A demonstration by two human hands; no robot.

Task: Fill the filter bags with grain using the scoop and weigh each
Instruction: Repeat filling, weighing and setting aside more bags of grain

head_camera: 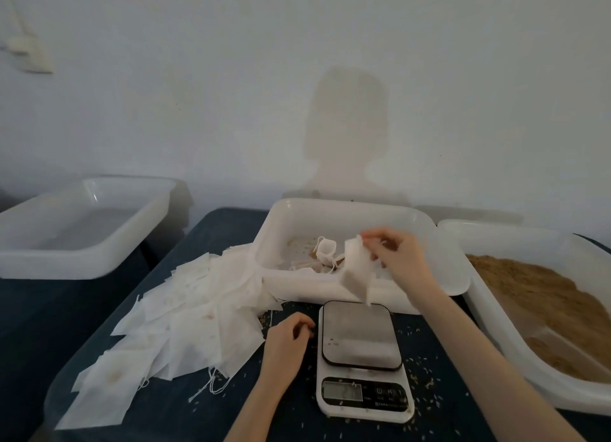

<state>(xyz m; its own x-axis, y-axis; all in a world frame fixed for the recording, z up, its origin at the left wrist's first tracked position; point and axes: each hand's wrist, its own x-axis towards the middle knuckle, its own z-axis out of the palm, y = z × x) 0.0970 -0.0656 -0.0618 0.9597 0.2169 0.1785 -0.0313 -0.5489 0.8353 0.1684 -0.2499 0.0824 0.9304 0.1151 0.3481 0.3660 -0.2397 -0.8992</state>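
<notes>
Above the scale: right hand (pixel 395 254) pinched 1 empty filter bag (pixel 357 271) by its top.
Left hand (pixel 286 337): loosely curled, holding nothing.
Advice: open the mouth wide over the grain tub (pixel 529 369) — scoop unseen.

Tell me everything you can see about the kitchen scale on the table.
The kitchen scale is white plastic with a square, brushed-metal weighing platform that has rounded corners and a dark rim. Its front panel carries a small grey display and touch buttons; no reading is legible. It sits flat on the dark blue table, nothing on the platform, loose grain scattered around it. The left hand rests just beside its left edge.
</notes>
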